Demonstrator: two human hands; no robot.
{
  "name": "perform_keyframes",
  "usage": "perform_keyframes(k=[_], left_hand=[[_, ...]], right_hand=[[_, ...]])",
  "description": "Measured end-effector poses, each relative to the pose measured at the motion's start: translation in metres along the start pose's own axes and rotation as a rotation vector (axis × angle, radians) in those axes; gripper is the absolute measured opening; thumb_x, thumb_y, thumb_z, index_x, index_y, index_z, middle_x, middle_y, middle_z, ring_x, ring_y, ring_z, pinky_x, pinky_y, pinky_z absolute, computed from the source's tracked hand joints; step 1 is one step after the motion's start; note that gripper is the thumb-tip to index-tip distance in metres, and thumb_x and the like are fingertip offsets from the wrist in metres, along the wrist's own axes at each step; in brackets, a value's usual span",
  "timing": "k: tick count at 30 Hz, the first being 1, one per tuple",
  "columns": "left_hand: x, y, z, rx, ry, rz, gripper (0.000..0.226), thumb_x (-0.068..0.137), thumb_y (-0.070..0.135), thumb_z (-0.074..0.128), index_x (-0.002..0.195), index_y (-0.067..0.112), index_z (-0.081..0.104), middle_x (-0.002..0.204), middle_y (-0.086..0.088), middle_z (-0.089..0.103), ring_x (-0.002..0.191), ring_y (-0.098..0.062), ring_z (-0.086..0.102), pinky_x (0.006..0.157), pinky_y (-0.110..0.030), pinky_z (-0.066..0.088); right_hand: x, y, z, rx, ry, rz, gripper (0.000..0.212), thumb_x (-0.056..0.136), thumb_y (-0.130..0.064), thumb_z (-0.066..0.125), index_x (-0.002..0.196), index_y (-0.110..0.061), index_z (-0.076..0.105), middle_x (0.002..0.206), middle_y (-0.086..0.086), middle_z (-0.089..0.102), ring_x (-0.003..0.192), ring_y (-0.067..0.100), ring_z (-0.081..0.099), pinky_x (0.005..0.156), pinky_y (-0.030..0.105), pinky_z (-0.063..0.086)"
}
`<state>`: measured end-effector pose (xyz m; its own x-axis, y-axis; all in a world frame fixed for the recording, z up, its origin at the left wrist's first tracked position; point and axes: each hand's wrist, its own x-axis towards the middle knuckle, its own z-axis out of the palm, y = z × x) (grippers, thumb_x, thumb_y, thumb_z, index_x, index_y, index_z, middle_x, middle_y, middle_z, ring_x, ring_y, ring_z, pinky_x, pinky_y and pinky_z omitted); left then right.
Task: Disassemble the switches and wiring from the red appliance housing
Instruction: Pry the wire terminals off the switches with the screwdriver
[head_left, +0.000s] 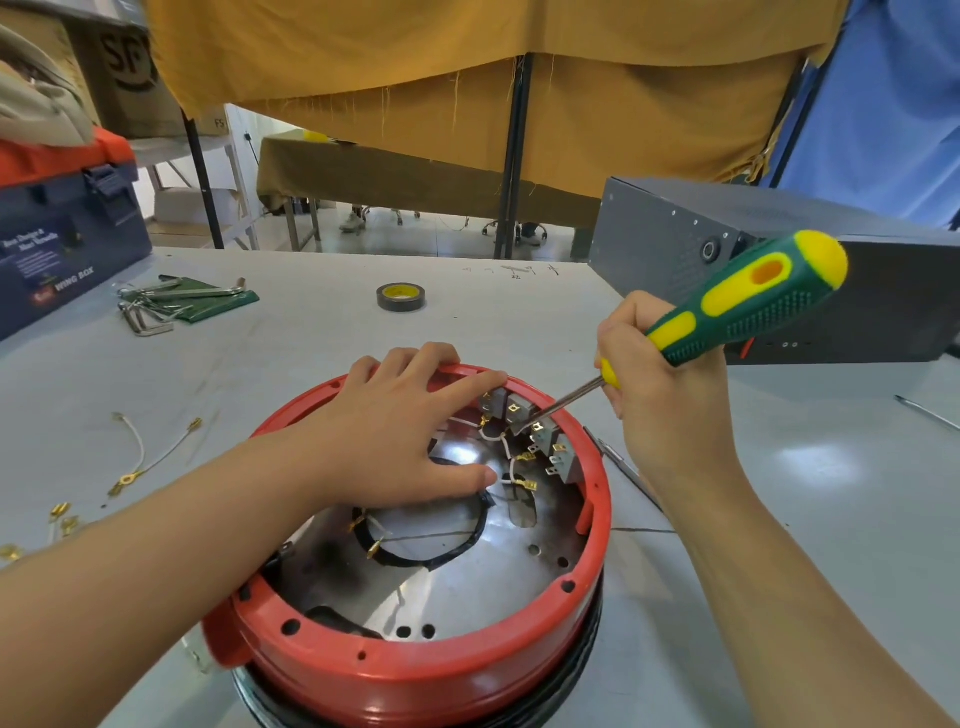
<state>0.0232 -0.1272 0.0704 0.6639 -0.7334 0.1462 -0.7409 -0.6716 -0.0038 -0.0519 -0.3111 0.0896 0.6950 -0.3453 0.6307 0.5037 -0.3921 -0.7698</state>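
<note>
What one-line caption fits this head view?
Left hand steadies the red housing while the right hand works a screwdriver tip among the switches.

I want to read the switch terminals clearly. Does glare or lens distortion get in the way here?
Head view: a bright glare patch sits on the metal plate beside the switches, which remain fairly legible; wide-angle distortion bows the table edges and stretches the screwdriver handle; the background is slightly soft.

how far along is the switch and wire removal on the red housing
Done: loose wires lie on the table. In hand: right hand works a screwdriver at the switches; left hand steadies the housing. Left: the switches and their white wires.
</note>
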Motion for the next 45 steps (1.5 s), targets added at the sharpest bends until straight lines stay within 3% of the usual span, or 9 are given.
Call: perform_keyframes(k=[3, 6, 12, 17, 21, 26, 30, 39, 45], left_hand=[[0.0, 0.0, 0.0, -0.007, 0.005, 0.004, 0.079, 0.076, 0.08, 0.035, 0.143, 0.054, 0.003, 0.148, 0.008, 0.013, 0.136, -0.021, 0.02, 0.112, -0.043, 0.02], [0.0, -0.001, 0.001, -0.008, 0.011, 0.01, 0.078, 0.078, 0.077, 0.038, 0.143, 0.054, 0.003, 0.148, 0.007, 0.014, 0.136, -0.021, 0.02, 0.112, -0.043, 0.02], [0.0, -0.002, 0.001, -0.009, 0.009, 0.008, 0.078, 0.079, 0.077, 0.038, 0.143, 0.053, 0.002, 0.149, 0.007, 0.013, 0.135, -0.022, 0.019, 0.111, -0.043, 0.019], [0.0, -0.001, 0.0, -0.007, 0.003, 0.002, 0.078, 0.078, 0.077, 0.037, 0.144, 0.053, 0.002, 0.149, 0.008, 0.012, 0.136, -0.021, 0.019, 0.112, -0.042, 0.018], [0.0, 0.001, 0.0, -0.007, -0.003, -0.002, 0.079, 0.078, 0.076, 0.039, 0.144, 0.053, 0.003, 0.15, 0.006, 0.012, 0.137, -0.022, 0.018, 0.113, -0.042, 0.018], [0.0, 0.0, -0.001, -0.004, -0.017, 0.002, 0.078, 0.078, 0.077, 0.036, 0.144, 0.053, 0.002, 0.15, 0.008, 0.01, 0.138, -0.022, 0.017, 0.113, -0.043, 0.017], [0.0, 0.0, -0.001, -0.007, -0.022, 0.003, 0.078, 0.078, 0.078, 0.035, 0.144, 0.053, 0.001, 0.15, 0.009, 0.01, 0.137, -0.022, 0.017, 0.113, -0.044, 0.018], [0.0, 0.0, -0.002, -0.005, -0.029, 0.001, 0.078, 0.078, 0.078, 0.036, 0.144, 0.053, 0.002, 0.15, 0.008, 0.01, 0.137, -0.021, 0.017, 0.113, -0.043, 0.018], [0.0, 0.001, -0.002, -0.005, -0.032, -0.002, 0.078, 0.078, 0.077, 0.036, 0.144, 0.052, 0.003, 0.149, 0.008, 0.012, 0.136, -0.021, 0.018, 0.113, -0.043, 0.018]], right_hand=[[-0.006, -0.003, 0.0, -0.096, -0.057, -0.151, 0.025, 0.08, -0.01, 0.049, 0.058, -0.003, 0.038, 0.052, -0.004, 0.035, 0.048, 0.005, 0.036, 0.049, 0.01, 0.029], [-0.008, -0.005, -0.003, -0.178, -0.114, -0.243, 0.024, 0.082, -0.022, 0.049, 0.061, -0.016, 0.038, 0.052, -0.006, 0.035, 0.053, 0.002, 0.039, 0.053, 0.01, 0.029], [-0.008, -0.007, -0.008, -0.183, -0.262, -0.257, 0.026, 0.082, -0.023, 0.05, 0.063, -0.007, 0.042, 0.054, -0.009, 0.038, 0.053, 0.002, 0.038, 0.05, 0.013, 0.031], [-0.004, -0.007, -0.013, -0.185, -0.369, -0.23, 0.025, 0.083, -0.012, 0.052, 0.062, -0.022, 0.042, 0.054, -0.007, 0.041, 0.051, 0.003, 0.039, 0.049, 0.013, 0.03], [0.0, -0.004, -0.014, -0.15, -0.311, -0.17, 0.025, 0.08, -0.009, 0.047, 0.059, -0.016, 0.037, 0.051, -0.01, 0.04, 0.047, 0.002, 0.036, 0.048, 0.01, 0.027], [0.004, 0.003, -0.017, -0.032, -0.22, -0.076, 0.03, 0.072, -0.029, 0.047, 0.061, -0.004, 0.037, 0.049, -0.007, 0.035, 0.049, 0.008, 0.031, 0.049, 0.019, 0.028], [0.006, 0.006, -0.016, -0.001, -0.16, -0.023, 0.026, 0.069, -0.031, 0.046, 0.058, -0.008, 0.038, 0.048, -0.006, 0.032, 0.049, 0.012, 0.029, 0.047, 0.025, 0.027], [0.004, 0.006, -0.009, -0.015, -0.051, 0.019, 0.021, 0.071, -0.014, 0.044, 0.058, -0.001, 0.034, 0.047, -0.006, 0.029, 0.048, 0.012, 0.028, 0.046, 0.021, 0.026], [0.001, 0.005, -0.002, -0.007, 0.078, 0.121, 0.024, 0.07, -0.018, 0.047, 0.051, -0.015, 0.031, 0.049, -0.003, 0.027, 0.046, 0.011, 0.026, 0.043, 0.018, 0.024]])
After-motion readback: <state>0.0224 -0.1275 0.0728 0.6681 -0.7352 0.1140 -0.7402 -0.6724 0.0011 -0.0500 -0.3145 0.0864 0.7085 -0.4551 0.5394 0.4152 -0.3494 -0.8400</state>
